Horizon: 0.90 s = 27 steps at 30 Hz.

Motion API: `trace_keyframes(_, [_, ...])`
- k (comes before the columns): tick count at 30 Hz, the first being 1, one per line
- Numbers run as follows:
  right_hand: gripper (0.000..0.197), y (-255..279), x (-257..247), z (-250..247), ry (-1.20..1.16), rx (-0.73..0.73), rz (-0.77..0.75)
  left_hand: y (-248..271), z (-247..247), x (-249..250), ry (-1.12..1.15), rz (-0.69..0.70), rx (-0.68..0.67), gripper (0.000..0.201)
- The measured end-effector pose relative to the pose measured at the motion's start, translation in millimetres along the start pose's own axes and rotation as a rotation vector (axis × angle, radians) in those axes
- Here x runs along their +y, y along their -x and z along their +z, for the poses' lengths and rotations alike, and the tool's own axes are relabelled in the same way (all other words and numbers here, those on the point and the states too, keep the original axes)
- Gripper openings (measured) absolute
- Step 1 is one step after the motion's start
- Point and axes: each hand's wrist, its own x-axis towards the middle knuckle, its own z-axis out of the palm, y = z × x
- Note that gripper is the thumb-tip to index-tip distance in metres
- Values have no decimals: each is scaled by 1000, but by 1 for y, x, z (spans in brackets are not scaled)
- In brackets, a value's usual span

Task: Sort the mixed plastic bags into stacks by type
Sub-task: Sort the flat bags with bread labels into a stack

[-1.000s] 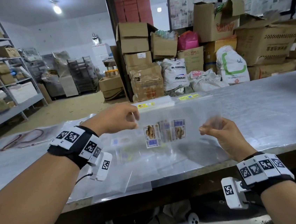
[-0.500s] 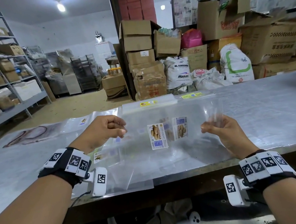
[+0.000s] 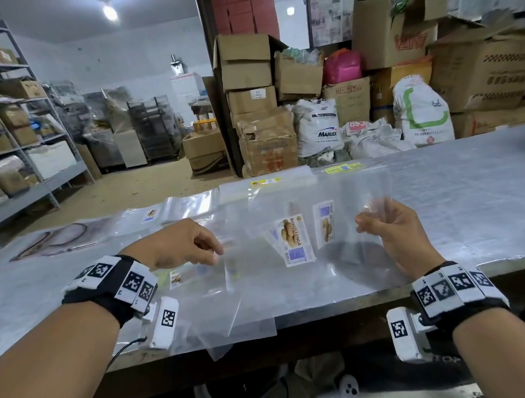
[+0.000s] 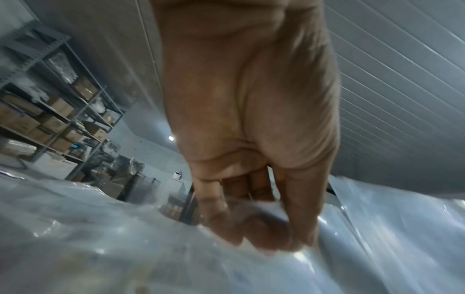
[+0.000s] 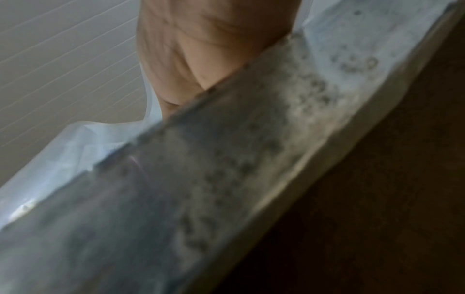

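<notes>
My right hand [image 3: 374, 223] holds up a few clear plastic bags [image 3: 351, 254], pinched at their right edge above the table [image 3: 481, 195]. Their printed biscuit labels [image 3: 295, 241] hang in mid-air between my hands. My left hand [image 3: 210, 255] is lower and to the left, fingers curled and pinching clear plastic film over the mixed pile [image 3: 234, 315] at the front edge. In the left wrist view the fingertips [image 4: 254, 236] close on a clear bag [image 4: 377, 228]. The right wrist view shows my palm [image 5: 201, 49], the table edge [image 5: 226, 179] and a bit of clear bag [image 5: 75, 151].
Two sorted stacks with yellow labels [image 3: 266, 183] [image 3: 342, 168] lie at the table's far edge. A labelled bag [image 3: 151, 214] and a large printed bag [image 3: 58, 239] lie far left. Cardboard boxes [image 3: 268, 146] and sacks stand behind the table, shelving [image 3: 23, 152] at left.
My left hand has dropped from the held bags' upper left corner down and to the left, toward the pile. The labelled bags in my right hand have swung and tilted.
</notes>
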Motion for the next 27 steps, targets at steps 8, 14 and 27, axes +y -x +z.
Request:
trace_keyframes(8, [21,-3,5,6,-1,1,11,16,-42,-1,15,55,370,11])
trace_keyframes(14, [20,-8,0,14,-19,-33,21,29,-86,32,-74,212,648,27])
trace_keyframes(27, [25,-5,-17,20,-38,-77,1,15,-76,127,-21,445,421,12])
